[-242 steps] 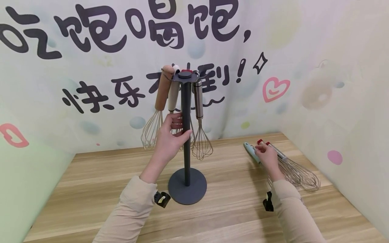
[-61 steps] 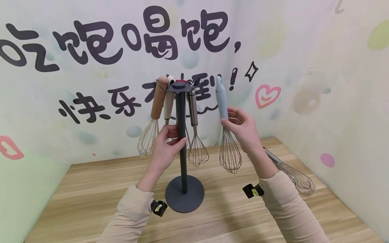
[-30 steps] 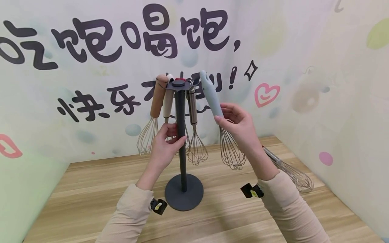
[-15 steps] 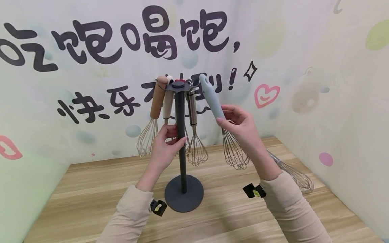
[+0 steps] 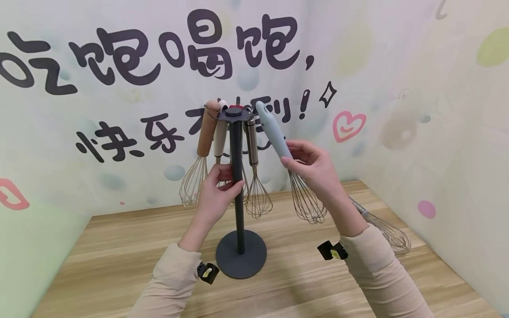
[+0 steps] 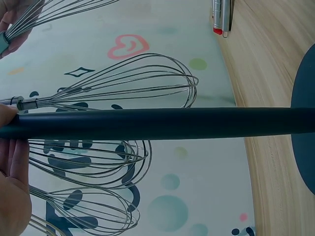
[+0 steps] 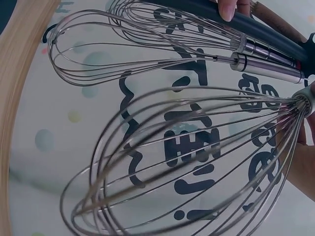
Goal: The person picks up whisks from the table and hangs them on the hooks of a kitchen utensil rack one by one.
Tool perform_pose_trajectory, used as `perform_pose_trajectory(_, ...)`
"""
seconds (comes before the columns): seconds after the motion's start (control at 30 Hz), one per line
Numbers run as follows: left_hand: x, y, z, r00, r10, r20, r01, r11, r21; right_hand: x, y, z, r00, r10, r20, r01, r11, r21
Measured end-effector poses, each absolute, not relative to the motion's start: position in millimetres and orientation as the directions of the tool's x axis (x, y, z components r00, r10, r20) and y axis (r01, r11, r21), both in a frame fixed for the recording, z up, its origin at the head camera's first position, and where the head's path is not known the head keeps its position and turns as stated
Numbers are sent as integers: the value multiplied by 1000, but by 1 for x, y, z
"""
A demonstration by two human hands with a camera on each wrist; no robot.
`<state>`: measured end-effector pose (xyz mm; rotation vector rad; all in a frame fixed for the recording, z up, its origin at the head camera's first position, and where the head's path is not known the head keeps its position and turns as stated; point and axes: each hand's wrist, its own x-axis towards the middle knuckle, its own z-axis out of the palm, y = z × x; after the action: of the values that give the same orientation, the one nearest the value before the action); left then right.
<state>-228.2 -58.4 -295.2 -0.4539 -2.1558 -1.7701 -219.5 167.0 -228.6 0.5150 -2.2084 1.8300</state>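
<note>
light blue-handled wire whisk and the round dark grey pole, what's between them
In the head view, a silver metal-handled wire whisk hangs between the light blue-handled wire whisk and the round dark grey pole.

1. Left arm (image 5: pixel 195 234), in a beige sleeve (image 5: pixel 171 270), reaches from 7 o'clock toward 1 o'clock.
2. Left hand (image 5: pixel 216 192) is curled in a grip, thumb pointing to 2 o'clock.
3. Right arm (image 5: pixel 347 214), sleeved alike, reaches from 5 o'clock toward 11 o'clock.
4. Right hand (image 5: pixel 314 168), slightly higher, pinches between thumb and fingers, thumb toward 10 o'clock.
</note>
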Motion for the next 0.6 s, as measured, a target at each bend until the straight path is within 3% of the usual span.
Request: perform_pose_trajectory(0.6, -228, -58, -295, -890, 42, 454, 454, 182, 872, -224, 153, -240, -902, -179, 394, -419, 138, -897)
